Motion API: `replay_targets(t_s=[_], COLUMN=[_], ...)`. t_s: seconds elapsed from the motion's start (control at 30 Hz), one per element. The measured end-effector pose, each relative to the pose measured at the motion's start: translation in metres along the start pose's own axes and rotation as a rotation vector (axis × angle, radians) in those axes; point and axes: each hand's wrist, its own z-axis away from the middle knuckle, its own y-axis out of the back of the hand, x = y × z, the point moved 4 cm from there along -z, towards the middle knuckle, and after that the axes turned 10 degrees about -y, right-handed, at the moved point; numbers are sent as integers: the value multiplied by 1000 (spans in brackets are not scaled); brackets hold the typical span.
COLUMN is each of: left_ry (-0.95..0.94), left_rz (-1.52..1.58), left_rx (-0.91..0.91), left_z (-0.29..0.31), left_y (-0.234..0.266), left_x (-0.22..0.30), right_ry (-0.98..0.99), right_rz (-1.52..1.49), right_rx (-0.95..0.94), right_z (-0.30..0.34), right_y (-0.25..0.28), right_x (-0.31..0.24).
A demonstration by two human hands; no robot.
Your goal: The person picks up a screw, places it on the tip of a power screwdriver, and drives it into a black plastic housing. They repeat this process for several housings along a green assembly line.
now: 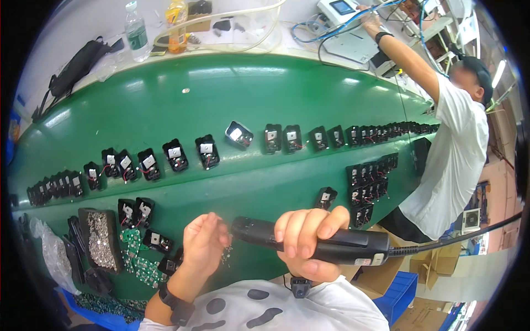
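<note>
My right hand is wrapped round a black electric screwdriver, held level above the bench with its cord leading off to the right. The screwdriver's front end points left, close to my left hand. There the fingers are curled together, and small silvery screws show along their edge. Left of that hand lie black plastic housings with metal plates and wires inside. A dark tray of loose screws and several green circuit boards sit farther left.
Rows of black housings run along the green bench. More stand in a block at the right. A co-worker reaches toward a white device at the back. Bottles and a clear plastic bag lie leftward.
</note>
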Motion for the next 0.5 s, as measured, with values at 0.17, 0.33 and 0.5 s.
replay_targets(t_s=[0.17, 0.33, 0.5], left_ry=[70, 140, 113], left_rz=[-72, -42, -280], left_rx=[68, -12, -118], left_z=[-3, -12, -28], left_y=[-7, -12, -17], left_x=[-4, -8, -2], right_ry=[41, 68, 85], right_rz=[23, 15, 7], right_rx=[26, 26, 2], right_z=[0, 0, -1], right_y=[4, 16, 21], right_x=[-2, 2, -1])
